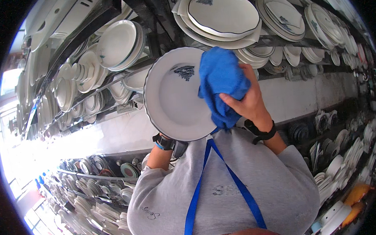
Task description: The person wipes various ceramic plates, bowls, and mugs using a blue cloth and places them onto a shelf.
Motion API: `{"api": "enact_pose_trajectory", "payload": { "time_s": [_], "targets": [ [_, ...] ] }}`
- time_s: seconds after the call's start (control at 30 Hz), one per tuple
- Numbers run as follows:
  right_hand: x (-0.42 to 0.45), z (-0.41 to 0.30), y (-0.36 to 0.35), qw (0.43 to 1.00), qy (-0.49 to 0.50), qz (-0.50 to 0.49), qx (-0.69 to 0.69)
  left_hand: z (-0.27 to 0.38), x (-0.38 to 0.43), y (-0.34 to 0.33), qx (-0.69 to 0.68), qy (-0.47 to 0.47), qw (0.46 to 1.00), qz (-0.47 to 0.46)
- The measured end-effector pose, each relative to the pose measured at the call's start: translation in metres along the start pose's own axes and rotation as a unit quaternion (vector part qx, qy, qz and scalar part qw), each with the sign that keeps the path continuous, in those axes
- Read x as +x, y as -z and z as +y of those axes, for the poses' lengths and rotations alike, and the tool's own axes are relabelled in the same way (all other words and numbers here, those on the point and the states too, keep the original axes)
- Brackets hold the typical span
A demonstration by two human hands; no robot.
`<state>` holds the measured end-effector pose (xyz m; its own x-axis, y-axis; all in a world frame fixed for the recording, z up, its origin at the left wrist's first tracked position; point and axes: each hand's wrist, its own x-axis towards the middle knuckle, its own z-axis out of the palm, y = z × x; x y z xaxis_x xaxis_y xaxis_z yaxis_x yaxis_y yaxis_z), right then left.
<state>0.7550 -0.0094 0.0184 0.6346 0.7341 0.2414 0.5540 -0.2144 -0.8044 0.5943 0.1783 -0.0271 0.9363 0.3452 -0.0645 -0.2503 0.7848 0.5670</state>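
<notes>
A round white plate [175, 108] with a dark scalloped rim and a blue-black printed motif is held up in front of my chest. My left forearm reaches under its lower left edge; the hand itself is hidden behind the plate, which it supports. My right hand [248, 98] grips a bunched blue cloth [222, 82], thumb on the near side. The cloth lies over the plate's right side and covers that part of the rim.
Stacked oval plates [223, 15] fill the upper shelf just beyond my hands. More round plates [117, 43] stand on the left shelf. Crowded racks of dishes [98, 214] lie low on the left, others [335, 165] low on the right. A blue lanyard [198, 191] hangs over my grey sweatshirt.
</notes>
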Motion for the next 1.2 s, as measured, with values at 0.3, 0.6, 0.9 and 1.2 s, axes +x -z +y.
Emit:
{"api": "enact_pose_trajectory", "payload": {
  "time_s": [0.3,0.6,0.9,1.2],
  "targets": [
    [0.043,-0.015,0.009,0.982,0.182,-0.04,0.031,-0.038,0.023,-0.021,0.009,-0.001,1.0,-0.012],
    [0.026,-0.03,0.053,0.913,0.205,-0.354,-0.007,-0.048,0.005,-0.021,0.06,0.05,0.996,-0.037],
    [0.016,-0.003,0.042,0.914,0.297,-0.275,0.019,-0.049,0.002,-0.019,0.093,0.091,0.989,-0.071],
    [0.056,-0.001,0.049,0.925,0.331,-0.061,-0.177,-0.057,0.01,-0.022,0.045,0.035,0.998,-0.027]
  ]
}}
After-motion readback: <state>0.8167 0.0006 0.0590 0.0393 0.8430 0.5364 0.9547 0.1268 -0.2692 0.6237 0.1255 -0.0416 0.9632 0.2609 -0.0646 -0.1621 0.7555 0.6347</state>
